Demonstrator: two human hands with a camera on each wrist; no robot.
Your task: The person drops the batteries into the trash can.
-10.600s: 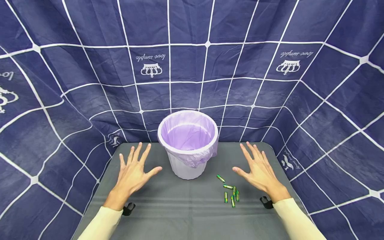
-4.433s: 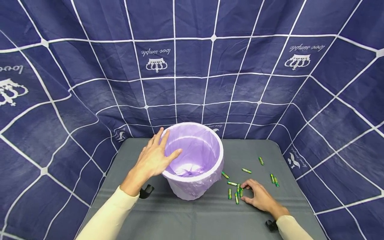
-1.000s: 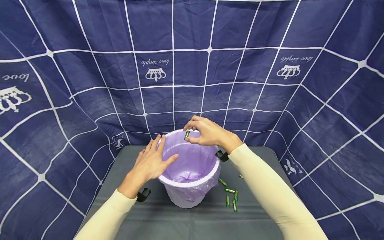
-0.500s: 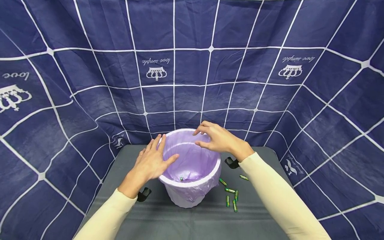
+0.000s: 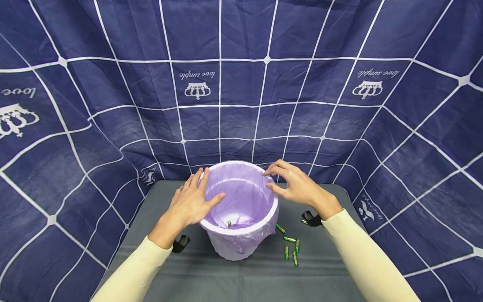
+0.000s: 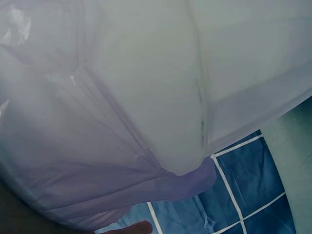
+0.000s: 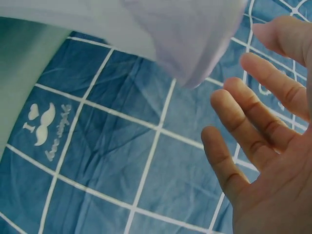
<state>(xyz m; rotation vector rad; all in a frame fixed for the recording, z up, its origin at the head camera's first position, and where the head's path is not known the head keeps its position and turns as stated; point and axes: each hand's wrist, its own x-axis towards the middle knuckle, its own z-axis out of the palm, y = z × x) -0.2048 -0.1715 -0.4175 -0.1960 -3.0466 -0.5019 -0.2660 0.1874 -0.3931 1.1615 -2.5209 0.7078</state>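
A white trash bin (image 5: 227, 246), lined with a purple plastic bag (image 5: 241, 197), stands mid-table. My left hand (image 5: 188, 203) lies on its left rim with fingers straight and thumb over the opening. In the left wrist view the bin's outer wall (image 6: 146, 87) fills most of the picture. At the right rim hovers my right hand (image 5: 296, 184), its fingers loosely bent; the right wrist view shows nothing between those fingers (image 7: 243, 122). One green battery (image 5: 229, 224) is down inside the bag. Several more green batteries (image 5: 289, 239) lie on the table, right of the bin.
A grey cloth-covered table (image 5: 211, 281) bears everything. A blue curtain (image 5: 241, 121) with white grid lines encloses the back and both sides. Under the right wrist, its black strap (image 5: 311, 218) partly covers another battery (image 5: 304, 222).
A second ago my right hand pinched a battery over the bin. It has let go, the battery is inside the bag, and the hand has moved right. The left hand stays put.
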